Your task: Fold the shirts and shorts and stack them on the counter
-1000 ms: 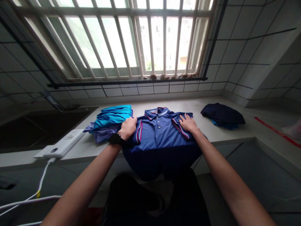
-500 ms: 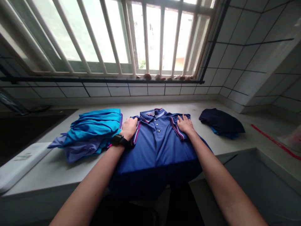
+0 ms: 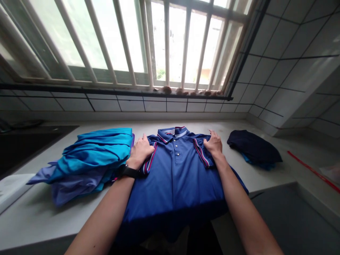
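Note:
A blue polo shirt (image 3: 174, 180) lies front up, its buttoned placket and collar toward the window and its lower part hanging over the counter's front edge. Striped red and white bands trim both sleeves. My left hand (image 3: 140, 150), with a black watch on the wrist, rests at the outer edge of the left-side sleeve, thumb on the cloth and index finger apart from it. At the opposite sleeve, my right hand (image 3: 214, 143) touches the outer edge, thumb inward and fingers extended. Some fingers of both hands are hidden.
A pile of turquoise and lilac clothes (image 3: 92, 152) sits left of the shirt. Dark folded clothing (image 3: 253, 147) lies to the right, near a red strip (image 3: 313, 170). A white flat object (image 3: 13, 187) is at far left. A barred window (image 3: 159, 46) rises behind the counter (image 3: 37, 226).
Both hands have shifted from on top of the sleeves toward their outer edges. The right hand's fingers have lifted from lying flat. The view has tilted slightly.

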Motion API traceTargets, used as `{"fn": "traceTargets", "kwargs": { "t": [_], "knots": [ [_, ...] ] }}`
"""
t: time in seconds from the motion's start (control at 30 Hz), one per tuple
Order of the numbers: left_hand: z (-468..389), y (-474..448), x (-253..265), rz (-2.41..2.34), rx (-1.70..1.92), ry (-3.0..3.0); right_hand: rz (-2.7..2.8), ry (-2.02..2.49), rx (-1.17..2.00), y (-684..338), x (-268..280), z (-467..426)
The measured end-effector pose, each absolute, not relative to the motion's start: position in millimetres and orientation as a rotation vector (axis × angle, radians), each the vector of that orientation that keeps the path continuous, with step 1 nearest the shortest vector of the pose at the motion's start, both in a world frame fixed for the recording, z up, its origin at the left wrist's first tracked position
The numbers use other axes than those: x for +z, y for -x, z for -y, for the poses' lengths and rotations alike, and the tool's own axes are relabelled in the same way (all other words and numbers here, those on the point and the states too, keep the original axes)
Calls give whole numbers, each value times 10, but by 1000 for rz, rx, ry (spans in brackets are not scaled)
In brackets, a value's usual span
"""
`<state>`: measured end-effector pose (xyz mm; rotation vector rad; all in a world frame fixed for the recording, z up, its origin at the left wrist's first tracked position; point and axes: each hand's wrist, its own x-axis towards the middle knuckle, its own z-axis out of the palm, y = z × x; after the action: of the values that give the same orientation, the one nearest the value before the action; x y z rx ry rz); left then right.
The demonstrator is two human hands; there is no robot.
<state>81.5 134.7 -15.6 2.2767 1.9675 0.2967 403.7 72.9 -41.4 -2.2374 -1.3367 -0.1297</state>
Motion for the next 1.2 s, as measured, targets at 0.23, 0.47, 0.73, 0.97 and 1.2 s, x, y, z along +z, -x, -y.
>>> {"fn": "traceTargets", "kwargs": {
  "t": [0.23,0.47,0.73,0.97,1.2],
  "knots": [
    [-1386,-828,-157,-1876,264,-2355,1297,2160,222,-4173,-421,-791],
    [-1389,-797,-121,-1841,238,-2373,1261,1950,567,-4132,-362,-747],
    [-1445,-732,-117,-1484,655,-1796,1145,1623,943,-4024,-227,-673],
    [-1341,-715,-98,-1107,796,-1371,1052,1395,1249,-3882,-202,-614],
    [-1402,-725,-245,-1239,739,-1563,1279,1443,1052,-3872,-405,-655]
  ]
}}
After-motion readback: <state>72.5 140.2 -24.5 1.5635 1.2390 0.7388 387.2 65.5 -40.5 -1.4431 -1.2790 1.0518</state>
